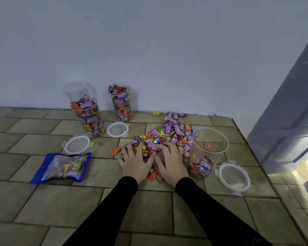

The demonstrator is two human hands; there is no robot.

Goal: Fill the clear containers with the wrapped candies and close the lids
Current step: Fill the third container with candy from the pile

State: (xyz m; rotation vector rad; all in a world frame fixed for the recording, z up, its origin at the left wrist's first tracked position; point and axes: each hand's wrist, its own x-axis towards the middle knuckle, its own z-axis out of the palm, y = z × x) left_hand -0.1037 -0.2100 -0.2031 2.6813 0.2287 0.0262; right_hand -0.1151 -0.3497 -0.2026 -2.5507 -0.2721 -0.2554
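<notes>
Both hands, left hand and right hand, rest fingers-spread on the near edge of the candy pile on the tiled counter. Just right stands a part-filled clear container (lid lying beside it). Two full containers stand by the wall, and a blue candy bag lies to the left.

place: likely home | tiled floor | plain wall | grey door
</notes>
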